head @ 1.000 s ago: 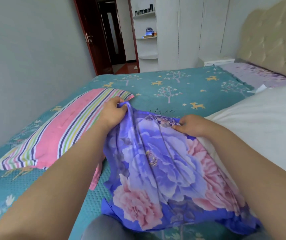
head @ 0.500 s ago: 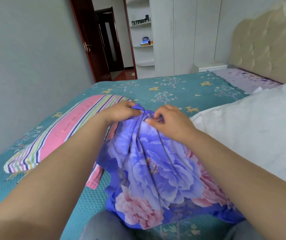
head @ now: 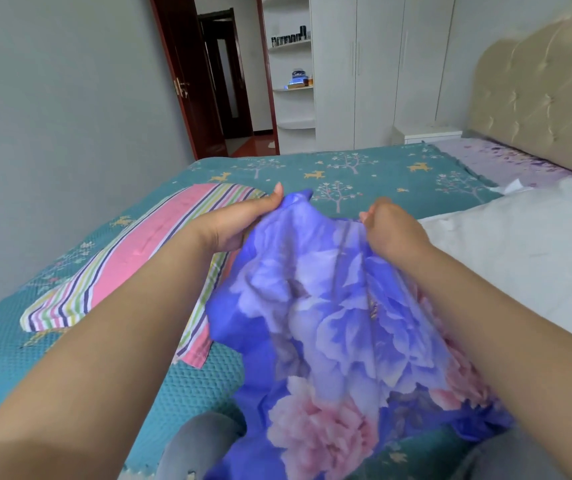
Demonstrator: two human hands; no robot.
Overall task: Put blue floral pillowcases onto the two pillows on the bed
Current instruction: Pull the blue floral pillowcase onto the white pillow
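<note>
A blue floral pillowcase [head: 329,323] with pink and lilac flowers hangs lifted off the bed in front of me. My left hand [head: 243,223] pinches its far edge on the left, thumb on top. My right hand [head: 391,230] grips the same edge further right, fingers closed in the cloth. A bare white pillow [head: 519,258] lies to the right, touching the pillowcase's side. A pink striped pillow [head: 132,258] lies to the left, partly under my left arm.
The bed has a teal cover [head: 364,171] with trees and deer. A padded beige headboard [head: 537,102] stands at the right. White wardrobe [head: 374,71], shelves and an open dark red door [head: 187,81] are beyond the bed. My knees show at the bottom edge.
My hands have moved apart along the pillowcase's far edge and raised it, so the cloth now hangs spread between them. The view has tilted slightly up.
</note>
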